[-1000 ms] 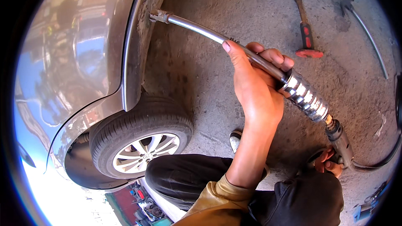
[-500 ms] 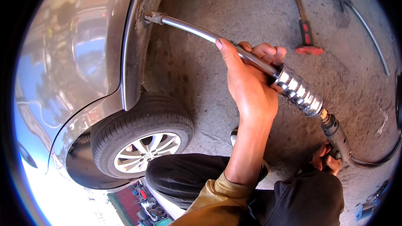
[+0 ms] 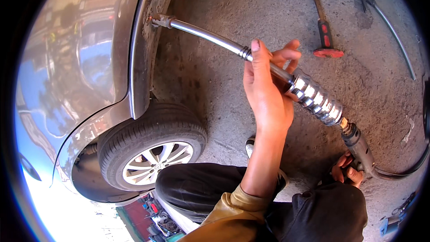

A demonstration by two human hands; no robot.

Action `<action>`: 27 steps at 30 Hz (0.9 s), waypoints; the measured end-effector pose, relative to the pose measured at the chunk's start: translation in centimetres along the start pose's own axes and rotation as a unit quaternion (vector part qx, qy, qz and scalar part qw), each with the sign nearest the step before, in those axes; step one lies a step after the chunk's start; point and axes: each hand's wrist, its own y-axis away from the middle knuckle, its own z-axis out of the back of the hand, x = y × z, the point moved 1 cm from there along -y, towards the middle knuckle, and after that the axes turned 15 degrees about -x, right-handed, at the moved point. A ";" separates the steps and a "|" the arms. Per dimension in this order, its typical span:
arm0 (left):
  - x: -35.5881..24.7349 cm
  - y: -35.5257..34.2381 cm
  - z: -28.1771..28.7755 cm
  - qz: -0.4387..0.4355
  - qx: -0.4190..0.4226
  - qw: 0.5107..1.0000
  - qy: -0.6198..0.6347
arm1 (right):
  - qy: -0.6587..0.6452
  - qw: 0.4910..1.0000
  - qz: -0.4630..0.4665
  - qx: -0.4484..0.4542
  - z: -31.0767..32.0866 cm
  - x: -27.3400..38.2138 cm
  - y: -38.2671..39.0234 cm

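A slide hammer dent puller [image 3: 206, 33] with a chrome shaft slants from the car's sill down to the right. Its tip meets the scuffed metal edge of the sill [image 3: 142, 58], where a small orange spot shows. My left hand [image 3: 269, 87] loosely cradles the shaft, thumb raised and fingers curved on the far side, just ahead of the ribbed chrome weight [image 3: 317, 98]. At the dark rear handle [image 3: 359, 147], my right hand [image 3: 347, 170] has its fingers curled against the grip, partly hidden by shadow and my knee.
A wheel [image 3: 156, 166] stands below the grey car panel [image 3: 89, 54] on my left. On the concrete lie a chisel with a red guard [image 3: 325, 36] and a hammer [image 3: 394, 31]. A dark cable [image 3: 403, 173] runs right from the handle. Blue tools [image 3: 394, 222] sit lower right.
The slide hammer has shifted slightly left, and its tip now shows an orange spot. My left thumb has lifted and drawn back, uncovering dark rings on the shaft. My right hand stays at the handle.
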 end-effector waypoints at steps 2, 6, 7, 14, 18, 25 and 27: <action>1.2 0.2 0.2 0.014 0.007 1.000 -0.002 | 0.007 0.999 0.012 -0.032 -0.3 0.1 0.3; 1.2 0.7 -0.3 0.026 -0.011 0.999 0.043 | 0.006 0.999 0.000 -0.036 0.2 -0.4 0.3; 1.0 0.4 -0.5 0.032 -0.010 0.999 0.023 | 0.003 0.999 0.000 -0.039 0.5 -0.2 0.4; -7.7 -8.6 -0.2 -0.020 -0.016 1.000 0.014 | 0.004 0.997 -0.025 -0.078 1.1 0.1 0.7; -1.6 -1.9 0.6 -0.046 0.003 0.994 -0.103 | 0.016 0.997 -0.040 -0.063 0.3 0.0 -0.1; 1.8 1.3 -0.1 0.014 -0.053 0.998 0.017 | 0.053 0.996 -0.037 -0.055 2.2 -0.3 -0.1; 0.9 0.7 -0.5 0.011 -0.054 0.998 0.001 | 0.044 0.998 -0.031 -0.045 2.2 -0.4 -0.3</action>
